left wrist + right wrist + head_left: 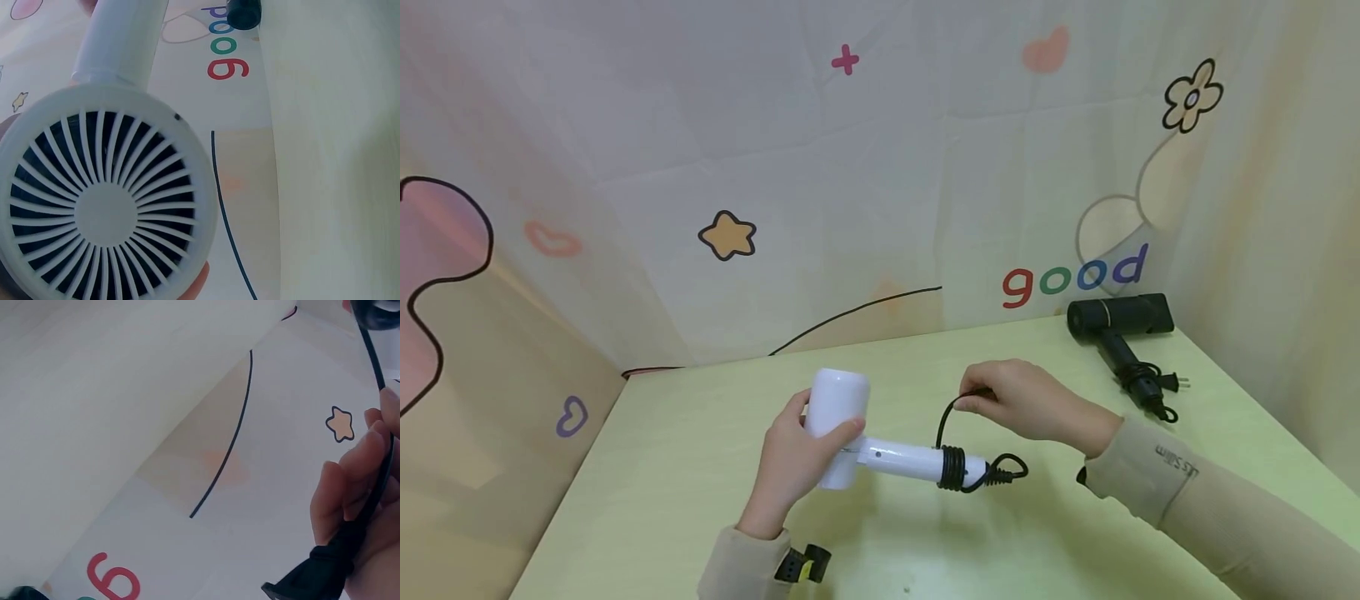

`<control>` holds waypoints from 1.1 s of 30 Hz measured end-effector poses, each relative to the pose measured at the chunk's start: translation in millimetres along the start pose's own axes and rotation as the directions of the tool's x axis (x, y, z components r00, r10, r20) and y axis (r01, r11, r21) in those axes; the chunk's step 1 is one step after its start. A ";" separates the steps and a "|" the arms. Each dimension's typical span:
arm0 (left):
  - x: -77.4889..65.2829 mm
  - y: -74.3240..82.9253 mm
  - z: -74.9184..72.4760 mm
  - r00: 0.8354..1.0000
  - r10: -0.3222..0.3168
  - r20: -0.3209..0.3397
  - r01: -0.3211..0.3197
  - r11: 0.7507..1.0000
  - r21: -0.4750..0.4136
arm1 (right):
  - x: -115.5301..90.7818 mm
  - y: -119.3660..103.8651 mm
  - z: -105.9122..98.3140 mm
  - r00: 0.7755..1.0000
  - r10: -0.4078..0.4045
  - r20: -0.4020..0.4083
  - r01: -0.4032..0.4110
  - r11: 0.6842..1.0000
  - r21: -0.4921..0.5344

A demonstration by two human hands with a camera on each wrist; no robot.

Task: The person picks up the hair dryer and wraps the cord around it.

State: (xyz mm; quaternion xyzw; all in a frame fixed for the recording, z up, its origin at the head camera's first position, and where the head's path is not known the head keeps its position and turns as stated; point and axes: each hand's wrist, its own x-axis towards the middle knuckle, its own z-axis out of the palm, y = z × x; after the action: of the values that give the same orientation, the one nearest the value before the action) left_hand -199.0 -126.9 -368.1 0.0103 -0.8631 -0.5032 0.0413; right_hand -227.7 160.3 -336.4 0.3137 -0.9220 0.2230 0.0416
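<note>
A white hair dryer point(841, 400) is held above the table by my left hand point(793, 458), whose fingers and thumb wrap round its barrel. Its vented round end point(106, 212) fills much of the left wrist view. Black cord point(952, 468) is wound several times about the end of the handle, with a small loop past it. My right hand point(1022, 400) pinches a free stretch of the cord point(376, 487), raised above the handle. In the right wrist view the black plug point(319, 569) hangs by the palm, below the curled fingers.
A black hair dryer point(1123, 317) lies at the table's back right corner, its cord point(1138, 377) wrapped round the handle and its plug to the right. The pale green table point(662, 483) meets a printed curtain point(880, 208) at the back and sides.
</note>
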 end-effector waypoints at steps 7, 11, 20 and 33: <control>-0.3 -2.5 4.4 0.998 0.017 -0.060 -0.013 0.997 0.073 | -2.2 -11.2 -1.4 0.999 -0.017 -0.030 0.015 0.997 -0.071; -1.2 -3.5 7.5 0.995 0.019 -0.097 -0.010 0.995 0.096 | -4.3 -17.0 -0.4 0.999 -0.003 -0.032 0.001 0.998 -0.071; -3.3 -2.5 11.2 0.985 0.001 -0.174 0.017 0.995 0.102 | -5.9 -26.6 4.7 0.999 0.014 -0.051 -0.016 0.999 -0.038; 1.4 -3.7 13.0 0.958 0.021 -0.286 0.007 0.995 0.095 | -7.2 -35.5 9.4 0.997 0.076 -0.029 -0.073 0.992 0.105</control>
State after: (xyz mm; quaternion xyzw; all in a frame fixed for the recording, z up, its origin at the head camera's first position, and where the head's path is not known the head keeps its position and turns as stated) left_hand -201.5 -117.5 -377.6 0.0821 -0.8710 -0.4545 0.1673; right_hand -200.2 135.2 -332.7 0.2771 -0.9194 0.2772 0.0320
